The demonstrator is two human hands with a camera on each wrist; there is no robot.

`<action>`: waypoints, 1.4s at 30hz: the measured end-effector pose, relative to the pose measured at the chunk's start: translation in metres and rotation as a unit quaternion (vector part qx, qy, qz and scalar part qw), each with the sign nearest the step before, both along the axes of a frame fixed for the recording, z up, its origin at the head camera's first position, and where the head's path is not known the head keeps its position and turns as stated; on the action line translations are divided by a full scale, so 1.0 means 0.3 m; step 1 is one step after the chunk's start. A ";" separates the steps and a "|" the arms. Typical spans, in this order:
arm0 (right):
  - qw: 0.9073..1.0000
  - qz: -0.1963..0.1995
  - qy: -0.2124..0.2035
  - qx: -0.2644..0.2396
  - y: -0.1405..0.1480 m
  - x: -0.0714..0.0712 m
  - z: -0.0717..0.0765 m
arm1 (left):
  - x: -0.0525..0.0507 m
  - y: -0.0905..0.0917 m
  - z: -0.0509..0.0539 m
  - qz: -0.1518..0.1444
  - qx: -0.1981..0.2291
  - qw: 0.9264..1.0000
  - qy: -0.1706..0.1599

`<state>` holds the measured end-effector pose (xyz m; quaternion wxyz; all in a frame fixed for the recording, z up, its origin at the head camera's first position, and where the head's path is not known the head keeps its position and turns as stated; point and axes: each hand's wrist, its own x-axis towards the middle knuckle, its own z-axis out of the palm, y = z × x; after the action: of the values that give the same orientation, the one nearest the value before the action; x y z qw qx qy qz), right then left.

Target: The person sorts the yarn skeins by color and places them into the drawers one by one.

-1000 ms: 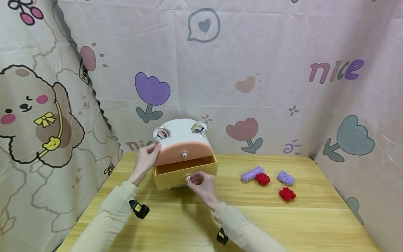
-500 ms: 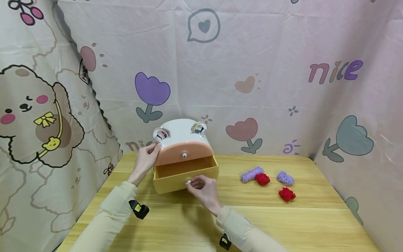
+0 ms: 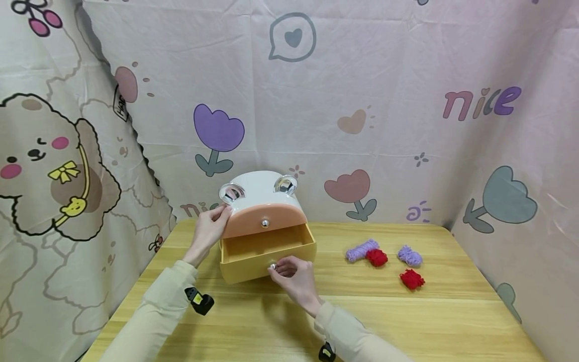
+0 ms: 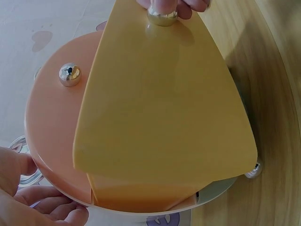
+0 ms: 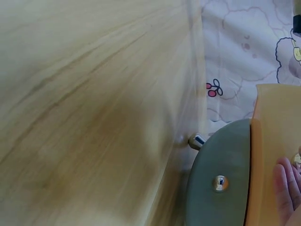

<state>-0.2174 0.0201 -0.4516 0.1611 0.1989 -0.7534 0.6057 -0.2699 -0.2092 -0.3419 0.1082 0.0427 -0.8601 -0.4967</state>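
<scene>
A small rounded drawer cabinet (image 3: pixel 262 187) has a white shell, two silver ring-shaped ears and a peach top drawer (image 3: pixel 249 219). Its yellow middle drawer (image 3: pixel 242 271) is pulled out, and the part of its inside that shows holds nothing. With thumb and fingers, my right hand (image 3: pixel 298 282) pinches the silver knob (image 3: pixel 273 266) on that drawer. My left hand (image 3: pixel 208 232) holds the cabinet's upper left edge; in the left wrist view its fingers (image 4: pixel 59 207) curl against the shell beside an ear. A grey-green bottom drawer (image 5: pixel 211 200) shows in the right wrist view, closed.
On the wooden table (image 3: pixel 380 311), to the right, lie two purple yarn bundles, one long (image 3: pixel 362 250) and one short (image 3: pixel 410 256). Two red yarn bundles, one nearer the cabinet (image 3: pixel 377 258) and one in front (image 3: pixel 412 279), lie by them. A printed curtain (image 3: pixel 389 75) hangs behind.
The yellow drawer has slid farther out toward me, with my right hand on its knob moving along. My left hand and the cabinet body have stayed in place.
</scene>
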 end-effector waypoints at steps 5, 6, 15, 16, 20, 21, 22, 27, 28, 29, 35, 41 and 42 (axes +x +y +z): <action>1.000 0.004 -0.002 -0.008 0.003 0.007 -0.005 | 0.000 0.000 0.000 0.002 -0.007 1.000 0.005; 1.000 0.003 -0.006 -0.010 0.002 0.008 -0.006 | 0.000 0.000 -0.001 0.002 -0.008 1.000 0.006; 1.000 0.007 -0.007 -0.017 0.006 0.012 -0.005 | 0.001 0.000 0.001 0.003 -0.009 1.000 0.007; 1.000 0.007 -0.006 -0.016 0.006 0.012 -0.005 | 0.000 0.000 0.001 0.003 -0.009 1.000 0.006; 1.000 0.007 -0.008 -0.016 0.006 0.012 -0.004 | 0.001 0.000 0.002 0.003 -0.007 1.000 0.003; 1.000 0.007 -0.008 -0.015 0.005 0.012 -0.005 | 0.001 0.000 0.002 0.002 -0.008 1.000 0.003; 1.000 0.006 -0.010 -0.015 0.005 0.012 -0.005 | 0.001 0.000 0.002 0.002 -0.008 1.000 0.003; 1.000 0.003 -0.017 -0.022 0.003 0.017 -0.002 | 0.003 0.002 0.003 0.001 -0.008 1.000 0.004; 1.000 0.002 -0.019 -0.025 0.003 0.019 -0.001 | 0.004 0.003 0.003 0.001 -0.008 1.000 0.004; 0.999 0.001 -0.019 -0.026 0.003 0.021 -0.001 | 0.004 0.003 0.003 0.001 -0.009 1.000 0.005; 1.000 0.002 -0.007 -0.021 0.006 0.024 -0.007 | 0.006 0.004 0.003 -0.002 -0.004 1.000 0.004; 1.000 0.015 0.001 -0.021 0.012 0.022 -0.013 | 0.005 0.003 0.003 -0.002 -0.003 1.000 0.003; 1.000 0.017 0.001 -0.021 0.014 0.021 -0.015 | 0.005 0.002 0.003 -0.001 -0.004 1.000 0.003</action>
<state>-0.2111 0.0243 -0.4561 0.1558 0.2087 -0.7371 0.6236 -0.2683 -0.2084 -0.3409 0.1105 0.0396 -0.8615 -0.4939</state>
